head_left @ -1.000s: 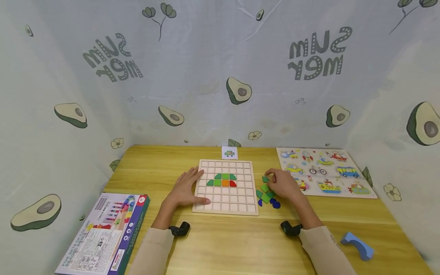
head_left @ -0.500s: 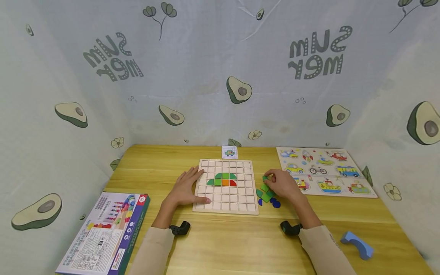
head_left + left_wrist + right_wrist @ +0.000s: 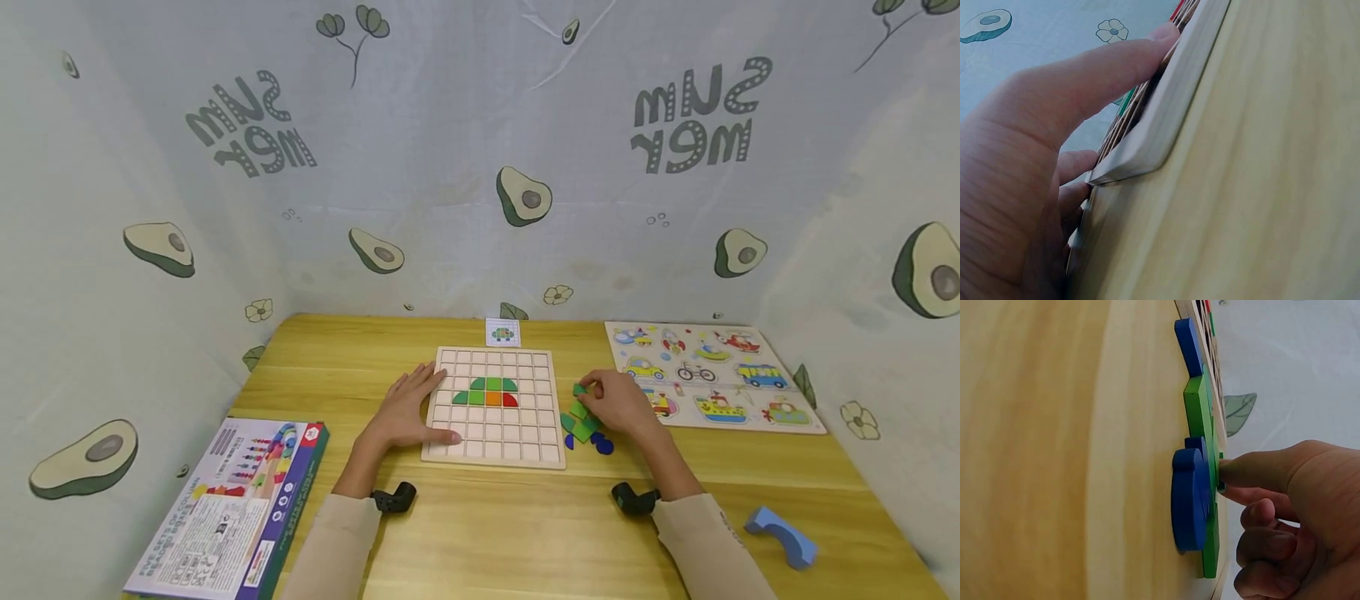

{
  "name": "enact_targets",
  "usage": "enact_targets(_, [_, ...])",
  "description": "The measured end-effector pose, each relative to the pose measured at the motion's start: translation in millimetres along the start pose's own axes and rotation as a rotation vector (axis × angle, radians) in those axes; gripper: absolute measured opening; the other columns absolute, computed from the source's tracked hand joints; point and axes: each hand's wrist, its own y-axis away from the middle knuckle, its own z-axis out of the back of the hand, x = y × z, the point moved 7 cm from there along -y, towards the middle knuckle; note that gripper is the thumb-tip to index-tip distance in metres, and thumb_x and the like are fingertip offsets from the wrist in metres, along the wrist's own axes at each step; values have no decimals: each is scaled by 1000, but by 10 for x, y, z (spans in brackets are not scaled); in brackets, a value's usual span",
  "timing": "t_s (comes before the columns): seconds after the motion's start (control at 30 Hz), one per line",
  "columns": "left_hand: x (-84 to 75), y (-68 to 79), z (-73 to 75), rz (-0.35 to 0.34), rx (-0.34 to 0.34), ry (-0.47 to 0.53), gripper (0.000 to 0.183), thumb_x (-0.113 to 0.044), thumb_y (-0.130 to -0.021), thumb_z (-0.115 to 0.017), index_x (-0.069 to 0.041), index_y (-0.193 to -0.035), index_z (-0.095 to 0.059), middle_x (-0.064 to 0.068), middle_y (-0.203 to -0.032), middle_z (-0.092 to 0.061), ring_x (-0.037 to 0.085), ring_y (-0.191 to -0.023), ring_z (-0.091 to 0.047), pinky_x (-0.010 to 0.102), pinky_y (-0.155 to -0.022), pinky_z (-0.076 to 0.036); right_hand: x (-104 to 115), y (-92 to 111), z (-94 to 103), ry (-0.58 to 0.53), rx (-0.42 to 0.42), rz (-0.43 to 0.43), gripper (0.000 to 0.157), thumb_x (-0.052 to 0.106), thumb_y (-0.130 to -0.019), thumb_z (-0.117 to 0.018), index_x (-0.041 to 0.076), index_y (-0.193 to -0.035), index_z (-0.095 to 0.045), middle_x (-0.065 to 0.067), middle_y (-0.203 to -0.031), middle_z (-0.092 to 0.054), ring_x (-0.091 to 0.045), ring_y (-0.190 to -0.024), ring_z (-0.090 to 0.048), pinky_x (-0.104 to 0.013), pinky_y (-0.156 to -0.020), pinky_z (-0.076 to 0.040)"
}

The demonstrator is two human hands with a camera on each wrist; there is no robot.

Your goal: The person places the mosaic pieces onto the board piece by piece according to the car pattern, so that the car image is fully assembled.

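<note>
My left hand lies along the left edge of a wooden grid board, its thumb over the lower left squares and its fingers along the side. Green, orange and red tiles fill two rows in the grid's middle. Right of the board, my right hand pinches a small green tile between thumb and index finger, low over a loose pile. Green tiles and blue tiles make up that pile; in the right wrist view a blue tile stands nearest the camera.
A small pattern card lies behind the board. To the back right is a vehicle puzzle board, partly behind my right hand. A blue arch block lies front right, and a printed box front left. A curtain hangs behind the table.
Both hands keep nearly the same places. The right fingers have shifted only slightly at the green tile; the whole head view drifts a little.
</note>
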Motion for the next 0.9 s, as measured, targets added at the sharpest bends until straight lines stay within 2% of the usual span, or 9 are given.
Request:
enact_targets(0.2, [-6,3,12,1,-4,-4,118,-69,-71,-80,-18,-165,-28,9,-174,-16,31,-162,-11,57,-130,-9,101,30,8,-52,-23,11,28,22,-96,-72,2,-115,-73,-2,-67,-48,-16,-54,-42,-27,-53,-33])
enact_targets(0.53, [4,-13,5,6,6,-12,120,-71,-71,-78,-19,-165,-26,7,-174,-15,29,-162,-10,56,-130,-8,318,29,-131,-94,-30,43,27,22,-94,-74,5,-115,-74,0,-65,-47,-15,-52,-39,-26,-50,-31])
enact_targets(0.9, [-15,-6,17,7,0,2,119,-70,-70,-79,-18,-164,-29,9,-174,-17,30,-162,-11,56,-130,-9,549,9,-321,-96,13,28,28,25,-94,-73,7,-116,-74,0,-67,-49,-15,-52,-42,-26,-51,-31])
